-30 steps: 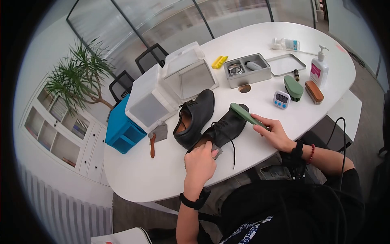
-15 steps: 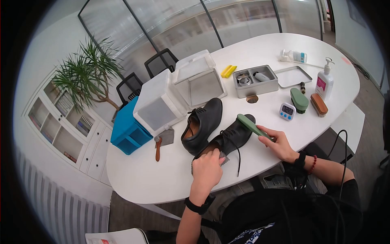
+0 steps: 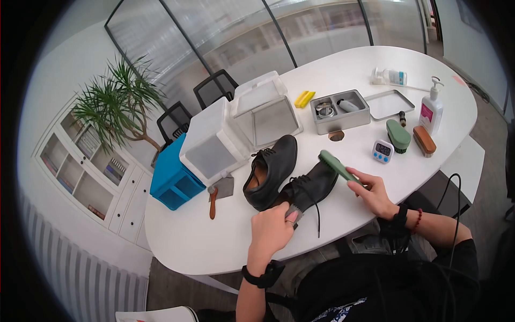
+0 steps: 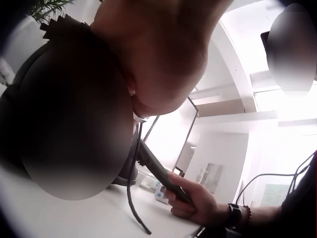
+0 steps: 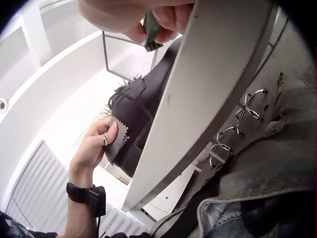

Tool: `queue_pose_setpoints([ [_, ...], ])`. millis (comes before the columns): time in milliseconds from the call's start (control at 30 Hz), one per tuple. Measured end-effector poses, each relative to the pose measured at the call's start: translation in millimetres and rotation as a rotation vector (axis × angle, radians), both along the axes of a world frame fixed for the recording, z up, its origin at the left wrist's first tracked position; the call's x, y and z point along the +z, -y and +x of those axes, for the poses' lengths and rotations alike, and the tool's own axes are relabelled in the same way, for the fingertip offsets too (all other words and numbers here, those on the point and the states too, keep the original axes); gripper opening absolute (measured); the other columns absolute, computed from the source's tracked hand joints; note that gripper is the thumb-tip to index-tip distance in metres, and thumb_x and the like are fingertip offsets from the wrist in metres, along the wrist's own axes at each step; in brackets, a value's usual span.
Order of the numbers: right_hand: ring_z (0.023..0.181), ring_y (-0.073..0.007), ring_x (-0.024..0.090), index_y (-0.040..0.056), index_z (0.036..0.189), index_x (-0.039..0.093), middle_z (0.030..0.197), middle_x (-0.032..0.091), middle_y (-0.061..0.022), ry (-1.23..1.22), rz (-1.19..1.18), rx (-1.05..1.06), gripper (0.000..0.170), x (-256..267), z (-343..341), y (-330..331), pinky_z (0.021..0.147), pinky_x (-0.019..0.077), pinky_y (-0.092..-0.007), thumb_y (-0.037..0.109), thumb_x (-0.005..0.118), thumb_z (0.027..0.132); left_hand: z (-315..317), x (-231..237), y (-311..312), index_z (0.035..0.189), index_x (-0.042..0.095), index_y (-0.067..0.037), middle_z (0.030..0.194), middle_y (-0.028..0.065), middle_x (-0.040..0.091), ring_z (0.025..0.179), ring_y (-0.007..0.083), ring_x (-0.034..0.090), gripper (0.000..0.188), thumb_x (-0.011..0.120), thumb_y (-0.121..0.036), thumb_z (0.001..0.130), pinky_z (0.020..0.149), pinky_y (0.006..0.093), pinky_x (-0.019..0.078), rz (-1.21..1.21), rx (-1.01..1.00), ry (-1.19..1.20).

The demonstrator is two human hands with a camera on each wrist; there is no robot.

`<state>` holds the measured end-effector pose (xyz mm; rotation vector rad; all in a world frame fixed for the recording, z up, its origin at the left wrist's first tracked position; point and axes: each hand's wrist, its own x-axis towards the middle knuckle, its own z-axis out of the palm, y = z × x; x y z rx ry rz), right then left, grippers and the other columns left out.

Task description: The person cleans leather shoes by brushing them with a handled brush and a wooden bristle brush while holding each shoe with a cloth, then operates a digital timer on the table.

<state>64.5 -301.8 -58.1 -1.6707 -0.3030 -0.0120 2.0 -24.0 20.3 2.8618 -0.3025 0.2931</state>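
A black lace-up leather shoe [image 3: 315, 185] is at the table's near side, its loose lace trailing down. My left hand [image 3: 268, 228] grips its heel end through a grey cloth [image 5: 117, 141] with zigzag edges, thumb pressed on the cloth. My right hand [image 3: 373, 193] holds a slim green brush [image 3: 333, 163] by its handle, the head over the toe of that shoe. In the left wrist view the shoe is a large dark blur. Its mate, another black shoe [image 3: 272, 167], stands just to the left.
A cleaning brush with wooden handle [image 3: 213, 204] lies left, near white boxes [image 3: 206, 140] and a blue bin [image 3: 174, 180]. Behind are a metal tin [image 3: 343, 123] and yellow item [image 3: 304, 99]. Rightward stand a timer [image 3: 383, 151], green brush [image 3: 398, 135], brown brush [image 3: 424, 140] and pump bottle [image 3: 431, 110].
The head view has shifted, so the table sits lower in it. The brush has moved slightly outward over the shoe's toe. Both hands keep their holds.
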Motion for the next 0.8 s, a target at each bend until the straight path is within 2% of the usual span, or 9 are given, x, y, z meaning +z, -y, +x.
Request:
queue_pose_setpoints([
  [67,0.065,-0.0023,0.047,0.0099,0.142,0.059,0.075,0.057,0.0051,0.003,0.152,-0.146,0.047,-1.4,0.6,1.7,0.058,0.0395,-0.021,0.024,0.069,0.098,1.4,6.6,-11.0,0.086,0.061,-0.003,0.077,0.0183,0.067,0.08,0.0397,0.067,0.025,0.064,-0.027,0.093,0.067,0.0485,0.049,-0.053,0.019,-0.057],
  [133,0.055,-0.0007,0.038,0.0111,0.142,0.06,0.07,0.05,0.0077,-0.015,0.263,-0.219,0.047,7.0,3.5,1.5,0.048,0.0291,-0.0205,0.023,0.069,0.098,6.0,-1.5,-27.8,0.09,0.062,-0.002,0.075,0.0207,0.065,0.073,0.0384,0.064,0.027,0.064,-0.029,0.094,0.066,0.0448,0.0474,-0.395,-0.004,-0.142],
  [200,0.06,-0.0008,0.04,0.0106,0.142,0.06,0.072,0.051,0.0083,-0.029,0.245,-0.17,0.047,30.9,-1.1,4.6,0.053,0.0308,-0.0203,0.022,0.068,0.098,17.1,-13.8,-42.4,0.095,0.064,0.0,0.068,0.0066,0.06,0.065,0.0139,0.055,0.024,0.062,-0.023,0.1,0.064,0.0322,0.0455,-0.65,-0.118,-0.273],
  [267,0.074,-0.0022,0.042,0.0075,0.141,0.06,0.081,0.057,0.0086,0.04,0.13,-0.087,0.045,51.7,-7.6,5.1,0.066,0.0362,-0.0208,0.02,0.068,0.098,21.0,-16.3,-40.2,0.092,0.064,0.001,0.072,-0.0012,0.06,0.07,0.006,0.051,0.023,0.058,-0.019,0.103,0.064,0.0274,0.0446,-0.901,-0.067,-0.437],
  [367,0.08,-0.0028,0.049,0.006,0.139,0.062,0.088,0.066,0.0056,0.107,0.047,-0.008,0.043,60.7,-10.4,1.8,0.07,0.043,-0.0236,0.02,0.068,0.098,26.7,-27.7,-32.8,0.095,0.067,0.0,0.083,-0.0041,0.062,0.075,0.0046,0.051,0.025,0.056,-0.019,0.105,0.068,0.024,0.0444,-1.036,-0.061,-0.515],
  [467,0.078,-0.0088,0.059,0.0069,0.136,0.064,0.096,0.075,-0.0054,0.229,-0.082,0.098,0.041,70.1,-16.9,0.9,0.072,0.0488,-0.0283,0.018,0.069,0.097,29.0,-39.3,-21.5,0.098,0.067,0.001,0.088,-0.0043,0.063,0.081,0.0044,0.053,0.025,0.056,-0.021,0.106,0.074,0.0232,0.0447,-1.131,-0.063,-0.545],
  [533,0.072,-0.02,0.065,0.0086,0.134,0.065,0.096,0.074,-0.0168,0.401,-0.327,0.07,0.041,73.9,-17.4,3.3,0.068,0.0511,-0.0338,0.017,0.071,0.094,31.2,-45.0,-15.8,0.1,0.067,0.001,0.088,-0.0035,0.063,0.08,0.0041,0.053,0.026,0.056,-0.021,0.106,0.073,0.0232,0.0455,-1.198,-0.092,-0.549],
  [567,0.072,-0.016,0.062,0.0064,0.138,0.062,0.092,0.07,-0.0157,0.399,-0.425,0.048,0.046,75.7,-17.4,5.5,0.068,0.0492,-0.0308,0.008,0.071,0.093,31.1,-43.5,-12.7,0.1,0.067,0.001,0.088,-0.0035,0.063,0.08,0.0041,0.053,0.026,0.056,-0.021,0.106,0.073,0.0232,0.0455,-1.203,-0.093,-0.553],
  [800,0.065,-0.0142,0.056,0.0066,0.137,0.063,0.08,0.068,-0.0115,0.362,-0.481,0.106,0.042,75.1,-28.4,0.7,0.063,0.0464,-0.0301,0.014,0.069,0.096,23.1,-37.6,3.2,0.101,0.067,0.003,0.087,-0.0005,0.065,0.076,0.0049,0.054,0.027,0.055,-0.021,0.105,0.069,0.0231,0.046,-1.158,-0.089,-0.476],
])
